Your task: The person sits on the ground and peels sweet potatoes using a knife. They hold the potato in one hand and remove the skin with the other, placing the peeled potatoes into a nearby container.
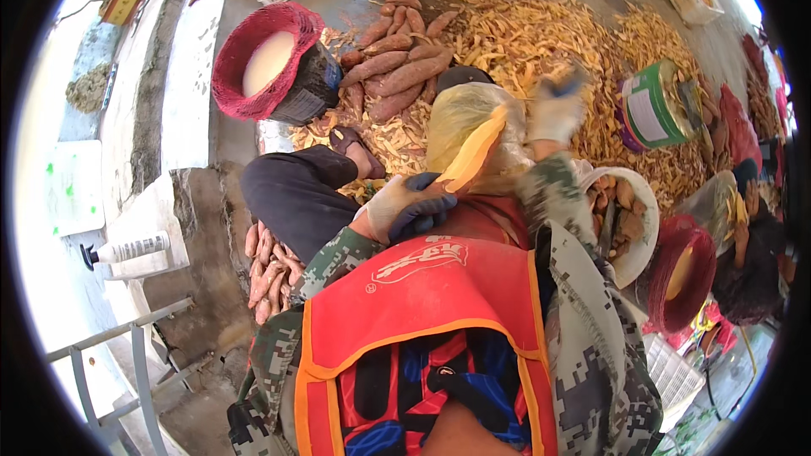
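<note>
My left hand (408, 206), in a white and dark-blue glove, is closed around the lower end of a partly peeled sweet potato (476, 149). Its orange flesh shows, and its upper end points up and to the right. My right hand (557, 104), also gloved, is blurred over the peel heap, to the right of my plastic-wrapped knee; what it may hold cannot be made out. Unpeeled sweet potatoes (405, 73) lie piled beyond my lap. A large heap of peelings (526, 31) spreads over the floor there.
A bucket rimmed with red mesh (301, 92) holds cloudy liquid at the left. A green tin (656, 104) and a white bucket with sweet potato pieces (646, 221) are at the right, near another person (747, 278). More sweet potatoes (269, 272) lie by my left leg.
</note>
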Demonstrator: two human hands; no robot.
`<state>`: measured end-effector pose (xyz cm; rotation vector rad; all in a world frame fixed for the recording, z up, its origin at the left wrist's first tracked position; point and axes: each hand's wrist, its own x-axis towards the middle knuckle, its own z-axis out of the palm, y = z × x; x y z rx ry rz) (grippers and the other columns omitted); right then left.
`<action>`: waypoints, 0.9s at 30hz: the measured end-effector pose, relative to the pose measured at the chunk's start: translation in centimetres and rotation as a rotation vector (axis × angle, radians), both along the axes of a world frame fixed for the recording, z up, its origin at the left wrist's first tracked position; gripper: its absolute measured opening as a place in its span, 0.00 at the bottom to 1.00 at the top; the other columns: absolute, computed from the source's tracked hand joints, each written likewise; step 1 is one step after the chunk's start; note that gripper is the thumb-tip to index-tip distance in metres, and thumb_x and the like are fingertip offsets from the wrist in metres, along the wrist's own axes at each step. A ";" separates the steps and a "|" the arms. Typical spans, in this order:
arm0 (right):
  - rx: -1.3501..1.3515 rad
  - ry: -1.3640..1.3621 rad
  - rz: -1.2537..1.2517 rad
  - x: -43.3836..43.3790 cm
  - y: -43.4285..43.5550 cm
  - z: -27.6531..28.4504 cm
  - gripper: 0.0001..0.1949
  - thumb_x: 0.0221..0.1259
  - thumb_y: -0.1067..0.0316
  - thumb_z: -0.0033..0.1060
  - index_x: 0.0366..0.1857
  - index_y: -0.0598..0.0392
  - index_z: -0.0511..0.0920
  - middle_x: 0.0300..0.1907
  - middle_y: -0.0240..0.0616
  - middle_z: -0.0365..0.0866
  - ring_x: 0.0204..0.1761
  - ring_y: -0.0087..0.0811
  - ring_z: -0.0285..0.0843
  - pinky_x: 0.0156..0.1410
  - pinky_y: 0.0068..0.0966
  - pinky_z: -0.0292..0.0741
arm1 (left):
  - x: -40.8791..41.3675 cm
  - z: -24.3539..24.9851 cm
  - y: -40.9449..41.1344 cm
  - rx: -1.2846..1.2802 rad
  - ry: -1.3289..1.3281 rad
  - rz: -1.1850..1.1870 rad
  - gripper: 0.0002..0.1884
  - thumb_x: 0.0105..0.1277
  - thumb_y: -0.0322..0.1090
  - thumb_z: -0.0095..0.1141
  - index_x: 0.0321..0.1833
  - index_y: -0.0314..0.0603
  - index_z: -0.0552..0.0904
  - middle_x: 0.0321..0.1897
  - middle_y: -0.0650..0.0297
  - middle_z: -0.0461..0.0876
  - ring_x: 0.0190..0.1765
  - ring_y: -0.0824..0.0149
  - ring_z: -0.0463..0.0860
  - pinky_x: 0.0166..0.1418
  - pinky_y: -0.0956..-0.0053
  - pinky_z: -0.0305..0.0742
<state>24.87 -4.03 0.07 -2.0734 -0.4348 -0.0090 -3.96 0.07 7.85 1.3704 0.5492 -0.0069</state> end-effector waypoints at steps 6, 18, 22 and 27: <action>0.464 0.269 0.268 -4.0 -1.3 4.7 0.28 0.58 0.72 0.70 0.64 0.58 0.69 0.32 0.32 0.73 0.28 0.23 0.71 0.32 0.24 0.72 | -0.1 -0.7 0.0 -0.523 0.204 0.208 0.19 0.72 0.45 0.55 0.57 0.38 0.79 0.29 0.61 0.81 0.20 0.76 0.69 0.24 0.84 0.62; 0.467 0.496 0.009 -3.5 0.3 4.2 0.27 0.58 0.78 0.64 0.63 0.59 0.69 0.40 0.35 0.76 0.35 0.28 0.77 0.38 0.25 0.81 | -2.9 -8.4 1.3 -0.853 -0.009 0.288 0.19 0.74 0.44 0.51 0.58 0.35 0.77 0.40 0.56 0.82 0.28 0.72 0.73 0.27 0.82 0.66; 0.173 0.300 -0.324 3.3 0.0 -6.3 0.27 0.53 0.72 0.71 0.59 0.59 0.72 0.43 0.47 0.86 0.44 0.35 0.86 0.47 0.32 0.84 | -3.7 -11.3 2.5 -0.772 -0.052 0.264 0.19 0.74 0.42 0.55 0.60 0.38 0.78 0.41 0.59 0.84 0.30 0.73 0.77 0.29 0.82 0.70; 0.747 0.536 0.072 0.9 0.4 -2.6 0.12 0.70 0.73 0.59 0.54 0.53 0.77 0.38 0.34 0.78 0.31 0.24 0.75 0.32 0.22 0.77 | -3.8 -11.3 2.1 -0.777 -0.029 0.358 0.24 0.71 0.40 0.60 0.66 0.37 0.75 0.40 0.62 0.84 0.34 0.71 0.82 0.32 0.82 0.73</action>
